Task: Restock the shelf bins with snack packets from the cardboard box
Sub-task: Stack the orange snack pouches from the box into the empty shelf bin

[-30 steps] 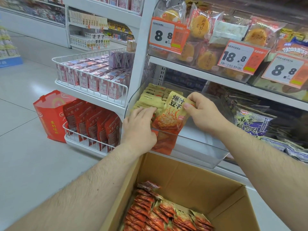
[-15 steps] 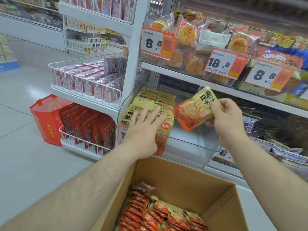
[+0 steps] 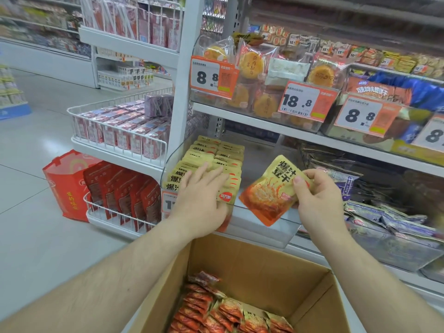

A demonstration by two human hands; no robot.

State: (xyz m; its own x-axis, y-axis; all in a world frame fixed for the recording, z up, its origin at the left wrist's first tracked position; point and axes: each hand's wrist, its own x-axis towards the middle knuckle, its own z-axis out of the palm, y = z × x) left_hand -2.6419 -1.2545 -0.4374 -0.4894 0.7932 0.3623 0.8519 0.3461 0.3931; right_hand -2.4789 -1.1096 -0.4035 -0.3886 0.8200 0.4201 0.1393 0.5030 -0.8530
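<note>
Shelf unit [image 3: 264, 121] ahead, stacked tiers with price tags. Cardboard box [image 3: 252, 267] directly below me, flaps open, orange-red snack packets [image 3: 223, 313] lying across its bottom. Clear plastic bin [image 3: 262, 227] on the lower shelf: left side filled with rows of upright yellow packets [image 3: 211, 155], right side bare. My left hand [image 3: 199, 200] lies flat on the front rows, fingers straight and spread, pressing them. My right hand [image 3: 317, 195] pinches one packet [image 3: 269, 191] by its top-right edge, thumb on the front, fingers curled behind; it's tilted, held above the bare right side of the bin, just beside the rows.
</note>
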